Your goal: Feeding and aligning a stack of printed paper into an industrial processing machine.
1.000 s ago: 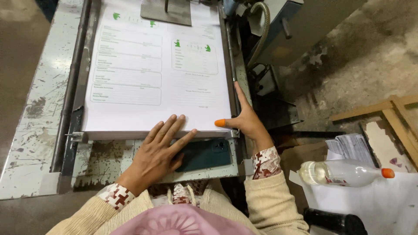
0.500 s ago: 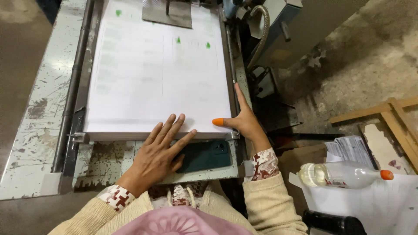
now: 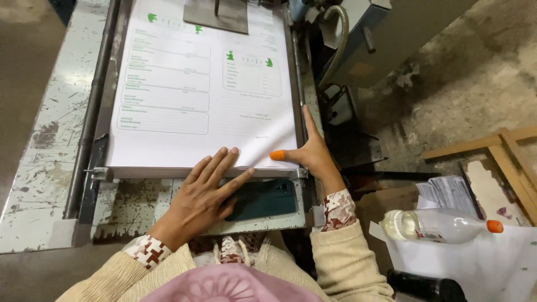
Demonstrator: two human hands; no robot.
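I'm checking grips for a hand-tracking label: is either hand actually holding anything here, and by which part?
Nothing is gripped. The left hand lies flat on the near edge of the paper stack; the right hand presses open against its near right corner.

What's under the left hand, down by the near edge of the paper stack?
The left hand lies across the metal bar at the paper stack's near edge, its heel over the dark green phone. The phone's left end and the chipped tray beneath the palm are hidden.

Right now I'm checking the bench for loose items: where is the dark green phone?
In the head view the dark green phone lies flat on the worn metal ledge just below the stack of printed sheets, between the left hand and right hand.
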